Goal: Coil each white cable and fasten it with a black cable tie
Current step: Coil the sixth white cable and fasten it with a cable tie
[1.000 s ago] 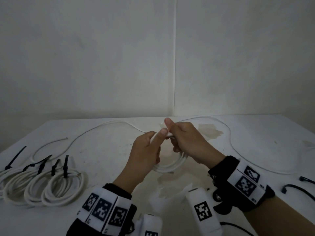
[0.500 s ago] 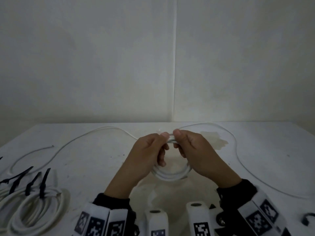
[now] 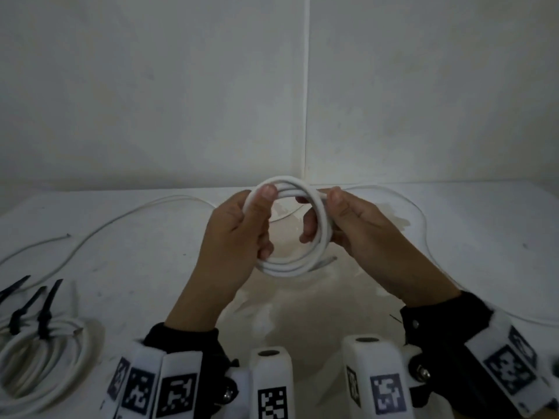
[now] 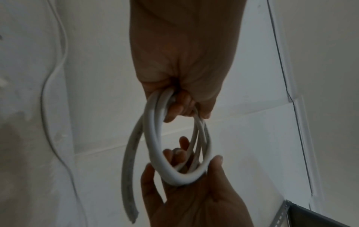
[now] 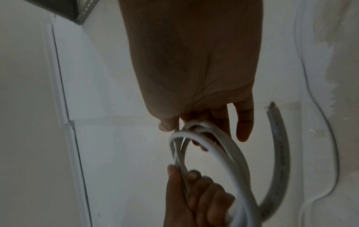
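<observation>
White cable coil (image 3: 289, 228) held upright over the table's (image 3: 453, 267) middle, not yet tied.

Left hand (image 3: 239, 234) pinches the coil's left side, right hand (image 3: 357, 225) grips its right; the uncoiled remainder (image 3: 420, 213) trails far right. Finished tied coils (image 3: 42, 352) lie near left. Risk: the short free end (image 3: 328, 261) may spring out and loosen the loops if either grip eases. Bare tabletop lies open beneath.

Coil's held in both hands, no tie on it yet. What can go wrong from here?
1. The coil is held only by the left hand and right hand; freeing one to fetch a tie could let the loops spring apart.
2. The free cable end sticks out and may unwind or snag.
</observation>
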